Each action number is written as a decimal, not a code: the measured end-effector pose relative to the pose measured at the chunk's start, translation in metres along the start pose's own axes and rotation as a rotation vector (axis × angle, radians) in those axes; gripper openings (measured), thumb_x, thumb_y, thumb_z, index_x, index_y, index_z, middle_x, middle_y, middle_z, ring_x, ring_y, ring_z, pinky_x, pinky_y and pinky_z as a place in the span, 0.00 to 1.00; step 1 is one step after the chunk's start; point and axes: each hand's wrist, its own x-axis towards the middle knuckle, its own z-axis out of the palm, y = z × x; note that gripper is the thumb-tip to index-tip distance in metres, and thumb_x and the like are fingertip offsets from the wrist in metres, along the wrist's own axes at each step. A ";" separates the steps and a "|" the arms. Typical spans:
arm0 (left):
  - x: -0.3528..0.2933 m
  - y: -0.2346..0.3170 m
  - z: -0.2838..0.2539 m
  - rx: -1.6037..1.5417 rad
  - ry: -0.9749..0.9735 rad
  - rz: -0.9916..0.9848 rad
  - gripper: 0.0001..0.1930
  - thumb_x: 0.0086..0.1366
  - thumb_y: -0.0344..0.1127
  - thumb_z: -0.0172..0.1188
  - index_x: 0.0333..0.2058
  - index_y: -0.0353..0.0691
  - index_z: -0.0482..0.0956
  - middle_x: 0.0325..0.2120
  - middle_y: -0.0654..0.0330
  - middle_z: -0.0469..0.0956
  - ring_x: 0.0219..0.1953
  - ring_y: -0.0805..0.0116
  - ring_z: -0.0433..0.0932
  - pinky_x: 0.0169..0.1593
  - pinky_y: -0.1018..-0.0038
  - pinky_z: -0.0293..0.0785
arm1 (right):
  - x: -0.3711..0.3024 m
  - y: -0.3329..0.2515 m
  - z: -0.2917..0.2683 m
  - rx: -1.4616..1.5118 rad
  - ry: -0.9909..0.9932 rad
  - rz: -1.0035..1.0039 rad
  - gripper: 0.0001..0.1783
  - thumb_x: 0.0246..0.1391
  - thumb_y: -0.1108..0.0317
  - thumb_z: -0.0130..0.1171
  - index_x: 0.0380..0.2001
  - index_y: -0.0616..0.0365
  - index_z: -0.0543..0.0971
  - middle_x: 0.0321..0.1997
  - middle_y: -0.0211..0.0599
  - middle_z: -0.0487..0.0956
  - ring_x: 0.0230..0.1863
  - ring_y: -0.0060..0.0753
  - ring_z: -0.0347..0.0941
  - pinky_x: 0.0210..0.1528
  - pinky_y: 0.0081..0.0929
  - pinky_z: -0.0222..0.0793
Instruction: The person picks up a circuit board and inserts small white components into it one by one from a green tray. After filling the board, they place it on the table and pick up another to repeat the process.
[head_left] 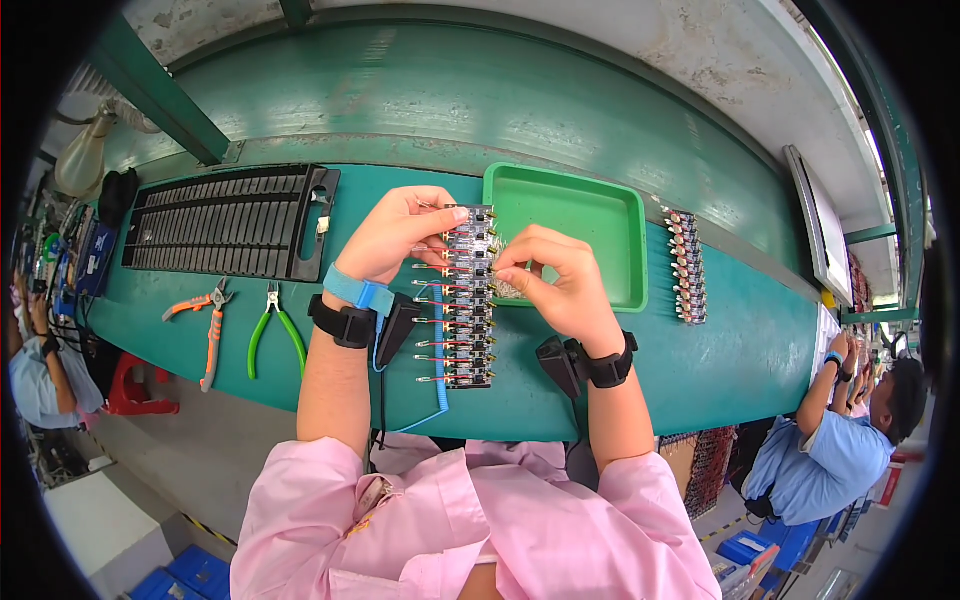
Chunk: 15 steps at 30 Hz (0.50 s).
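A long narrow panel of joined circuit boards (468, 345) stretches from near my body toward the green tray, with short red wires sticking out along its left side. My left hand (395, 235) grips its far end, thumb on top. At the panel's right edge my right hand (555, 275) has thumb and forefinger pinched together. Whatever lies between those fingertips is too small to make out. The green tray (595, 205) sits just beyond, partly covered by my right hand, and small pale parts (508, 290) show in its near left corner.
On the left lie a black slotted rack (220, 225), orange-grey pliers (214, 335) and green-handled cutters (275, 325). Another circuit board panel (686, 268) rests right of the tray. A blue coiled cord (440, 370) runs from my left wristband. People in blue work at both sides.
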 end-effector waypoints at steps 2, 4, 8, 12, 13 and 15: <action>0.000 0.000 0.000 -0.005 -0.001 0.001 0.08 0.57 0.36 0.56 0.24 0.39 0.71 0.19 0.67 0.71 0.18 0.83 0.70 0.21 0.86 0.72 | 0.000 0.001 -0.001 -0.022 -0.016 -0.006 0.04 0.40 0.81 0.56 0.23 0.61 0.75 0.24 0.32 0.74 0.25 0.23 0.68 0.23 0.17 0.60; 0.000 0.001 0.001 -0.005 0.002 0.005 0.08 0.57 0.36 0.56 0.24 0.39 0.71 0.19 0.67 0.71 0.18 0.83 0.70 0.21 0.86 0.72 | 0.000 0.001 -0.002 -0.034 -0.025 -0.010 0.04 0.40 0.81 0.56 0.23 0.62 0.76 0.25 0.33 0.75 0.25 0.23 0.68 0.23 0.17 0.60; -0.001 0.000 0.000 -0.016 0.000 0.013 0.08 0.57 0.36 0.56 0.24 0.39 0.71 0.19 0.67 0.71 0.18 0.83 0.70 0.21 0.86 0.72 | 0.000 -0.001 -0.004 -0.073 -0.013 -0.008 0.04 0.40 0.81 0.55 0.23 0.62 0.75 0.24 0.33 0.74 0.25 0.24 0.68 0.22 0.17 0.60; -0.001 0.001 0.000 -0.040 -0.019 0.013 0.08 0.57 0.36 0.55 0.24 0.39 0.71 0.19 0.66 0.72 0.18 0.83 0.70 0.21 0.86 0.72 | 0.000 -0.001 -0.004 -0.121 -0.016 -0.015 0.04 0.40 0.82 0.55 0.23 0.62 0.73 0.23 0.33 0.72 0.24 0.25 0.67 0.22 0.18 0.60; -0.001 0.001 0.000 -0.044 -0.024 0.011 0.08 0.57 0.36 0.55 0.24 0.39 0.71 0.20 0.66 0.72 0.18 0.83 0.71 0.21 0.86 0.72 | 0.000 0.000 -0.003 -0.136 -0.011 -0.028 0.04 0.40 0.82 0.55 0.23 0.62 0.72 0.23 0.33 0.71 0.24 0.25 0.67 0.22 0.18 0.60; 0.000 0.001 0.001 -0.048 -0.030 0.009 0.08 0.57 0.36 0.55 0.24 0.39 0.71 0.20 0.65 0.72 0.18 0.83 0.71 0.21 0.86 0.72 | -0.001 0.001 -0.002 -0.167 0.001 -0.054 0.05 0.40 0.82 0.54 0.23 0.63 0.71 0.23 0.33 0.70 0.24 0.26 0.67 0.22 0.19 0.60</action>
